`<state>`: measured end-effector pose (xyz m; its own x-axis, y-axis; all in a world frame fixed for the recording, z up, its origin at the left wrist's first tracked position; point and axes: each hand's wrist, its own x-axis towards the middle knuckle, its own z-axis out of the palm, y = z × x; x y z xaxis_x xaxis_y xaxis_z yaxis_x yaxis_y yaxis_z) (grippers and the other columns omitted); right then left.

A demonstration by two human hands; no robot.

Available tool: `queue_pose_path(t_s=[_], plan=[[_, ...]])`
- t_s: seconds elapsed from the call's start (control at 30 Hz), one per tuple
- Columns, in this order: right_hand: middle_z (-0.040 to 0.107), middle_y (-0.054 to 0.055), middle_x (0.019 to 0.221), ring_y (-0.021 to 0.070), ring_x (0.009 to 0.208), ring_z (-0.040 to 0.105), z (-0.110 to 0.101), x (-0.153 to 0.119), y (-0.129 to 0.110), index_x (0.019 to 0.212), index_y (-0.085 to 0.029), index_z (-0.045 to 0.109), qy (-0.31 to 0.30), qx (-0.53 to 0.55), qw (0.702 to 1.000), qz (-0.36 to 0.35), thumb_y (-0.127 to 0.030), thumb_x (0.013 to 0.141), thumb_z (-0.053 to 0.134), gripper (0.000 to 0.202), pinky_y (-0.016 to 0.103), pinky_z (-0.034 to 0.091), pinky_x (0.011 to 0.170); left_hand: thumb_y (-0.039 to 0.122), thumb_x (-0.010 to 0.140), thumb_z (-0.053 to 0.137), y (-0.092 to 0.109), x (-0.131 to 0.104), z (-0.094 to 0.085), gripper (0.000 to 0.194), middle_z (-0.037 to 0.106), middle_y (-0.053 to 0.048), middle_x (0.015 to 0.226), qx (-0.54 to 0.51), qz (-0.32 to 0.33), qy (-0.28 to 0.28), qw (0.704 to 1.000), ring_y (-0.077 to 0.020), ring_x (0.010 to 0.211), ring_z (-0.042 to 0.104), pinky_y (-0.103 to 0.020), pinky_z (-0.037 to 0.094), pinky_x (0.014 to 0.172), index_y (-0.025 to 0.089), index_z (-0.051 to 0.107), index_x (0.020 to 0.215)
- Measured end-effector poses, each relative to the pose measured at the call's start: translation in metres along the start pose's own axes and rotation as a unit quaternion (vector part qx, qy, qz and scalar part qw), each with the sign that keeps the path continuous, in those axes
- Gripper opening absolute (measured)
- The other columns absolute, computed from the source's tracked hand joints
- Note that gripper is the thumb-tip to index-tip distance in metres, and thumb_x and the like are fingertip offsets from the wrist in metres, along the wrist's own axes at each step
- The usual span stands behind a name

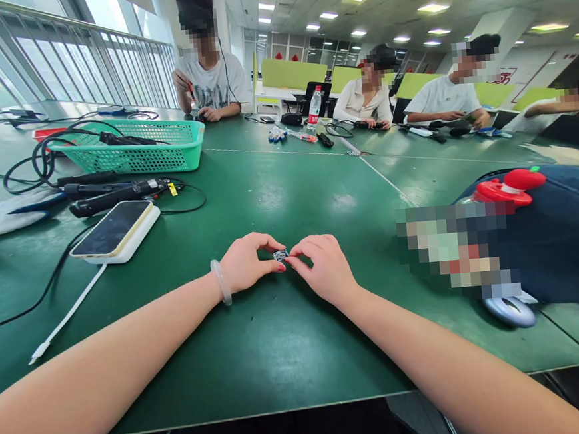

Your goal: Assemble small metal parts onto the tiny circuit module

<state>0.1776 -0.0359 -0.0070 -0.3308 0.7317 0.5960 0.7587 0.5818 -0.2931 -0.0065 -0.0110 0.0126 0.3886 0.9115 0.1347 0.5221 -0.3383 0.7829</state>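
Observation:
A small circuit board point(280, 255), dark with pale markings, is held just above the green table point(280, 351) in front of me. My left hand point(247, 260) pinches it between thumb and fingers from the left; a pale bangle circles that wrist. From the other side, the thumb and index fingertips of my right hand point(323, 264) close together at the board's right end. Whether those fingertips hold a separate tiny part is too small to tell. My fingers cover part of the board's edges.
On the left lie a phone on a white block point(115, 234), black handheld tools point(112, 197), cables and a green basket point(133, 145). To the right are a dark blue bag point(562, 235), a red-lidded bottle point(502, 190) and a round lilac object point(510, 311). Several people sit across the table.

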Motion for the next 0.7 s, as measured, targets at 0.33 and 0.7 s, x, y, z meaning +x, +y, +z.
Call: queue_pose_path(t_s=[0.33, 0.7], plan=[[0.068, 0.000, 0.079, 0.0125, 0.077, 0.058, -0.008, 0.000, 0.001, 0.077, -0.021, 0.063, 0.044, -0.024, 0.998, -0.046, -0.033, 0.087, 0.055, 0.018, 0.031, 0.035, 0.083, 0.024, 0.066, 0.072, 0.001, 0.001, 0.003, 0.032, 0.068, -0.003, 0.081, -0.300, -0.100, -0.085, 0.945, -0.0113, 0.072, 0.060, -0.028, 0.047, 0.075, 0.012, 0.063, 0.094], [0.062, 0.001, 0.076, 0.0133, 0.071, 0.054, -0.013, 0.000, 0.009, 0.076, -0.020, 0.063, -0.246, -0.017, 0.966, 0.079, -0.028, 0.084, 0.057, 0.013, 0.026, 0.039, 0.063, 0.021, 0.071, 0.066, -0.001, 0.002, 0.005, 0.027, 0.055, 0.004, 0.059, -0.190, -0.125, -0.092, 0.969, -0.0096, 0.060, 0.054, -0.024, 0.043, 0.064, 0.012, 0.062, 0.096]])
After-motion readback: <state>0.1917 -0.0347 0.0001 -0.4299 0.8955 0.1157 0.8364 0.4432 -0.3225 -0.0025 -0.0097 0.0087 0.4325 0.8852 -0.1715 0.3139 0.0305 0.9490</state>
